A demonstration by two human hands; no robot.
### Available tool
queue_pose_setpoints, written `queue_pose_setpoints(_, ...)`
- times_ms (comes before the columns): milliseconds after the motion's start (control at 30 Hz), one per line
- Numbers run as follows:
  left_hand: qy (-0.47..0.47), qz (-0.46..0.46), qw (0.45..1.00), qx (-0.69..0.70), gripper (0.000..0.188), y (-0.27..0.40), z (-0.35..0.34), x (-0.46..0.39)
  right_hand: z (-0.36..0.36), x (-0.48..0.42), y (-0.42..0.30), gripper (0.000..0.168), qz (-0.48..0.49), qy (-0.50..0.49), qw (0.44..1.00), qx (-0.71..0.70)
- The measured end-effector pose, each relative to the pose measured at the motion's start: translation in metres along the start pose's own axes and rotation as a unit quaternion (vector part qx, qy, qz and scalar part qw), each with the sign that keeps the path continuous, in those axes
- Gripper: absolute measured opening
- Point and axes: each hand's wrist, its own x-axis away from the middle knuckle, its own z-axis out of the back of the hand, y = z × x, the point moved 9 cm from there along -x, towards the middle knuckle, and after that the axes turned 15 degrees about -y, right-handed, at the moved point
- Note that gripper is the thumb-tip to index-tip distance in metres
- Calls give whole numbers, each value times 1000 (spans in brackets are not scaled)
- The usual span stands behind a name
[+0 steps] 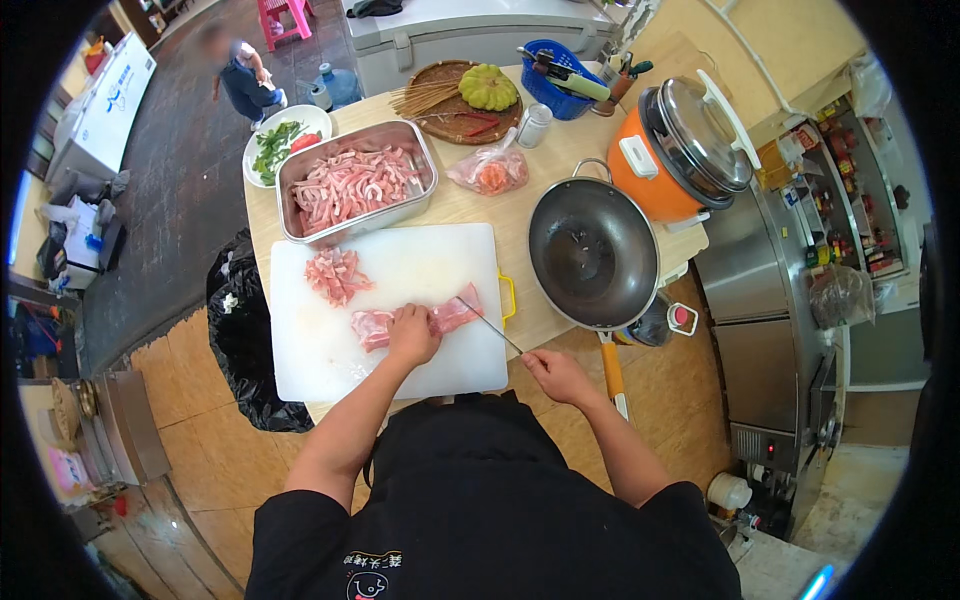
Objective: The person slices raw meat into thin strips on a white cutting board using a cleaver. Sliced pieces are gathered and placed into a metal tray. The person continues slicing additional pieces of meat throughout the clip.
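My left hand (414, 335) presses down on a long slab of raw meat (371, 328) lying on a white cutting board (322, 360). In my right hand (559, 375) is the handle of a knife (491, 325), seen nearly edge-on. Its blade tip rests at the right part of the slab. A small pile of cut meat pieces (335, 276) lies at the board's upper left. Behind the board, a steel tray (360, 225) holds many raw meat strips (356, 184). The board's yellow handle (508, 297) sticks out on the right.
A wok (592, 255) stands right of the board, its wooden handle (612, 367) towards me. Behind it is an orange cooker (637, 157). A bagged item (491, 171), can (534, 125), woven tray (442, 75) and blue basket (555, 82) stand farther back. A black-lined bin (240, 352) is left; a person (244, 75) is beyond.
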Motion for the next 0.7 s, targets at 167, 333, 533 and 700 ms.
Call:
queue_pose_setpoints(167, -44, 5, 997, -60, 35, 3, -1, -10, 8, -3, -1, 47, -3, 2, 1000, 30)
queue_pose_setpoints(333, -3, -17, 994, -104, 35, 1, -10, -7, 18, -5, -11, 47, -4, -1, 999, 49)
queue_pose_setpoints(533, -64, -16, 996, -66, 38, 9, 3, -1, 27, -3, -20, 45, -8, 31, 998, 45)
queue_pose_setpoints(700, -67, 2, 997, -48, 31, -1, -6, -4, 21, -8, -25, 45, 13, 39, 998, 53)
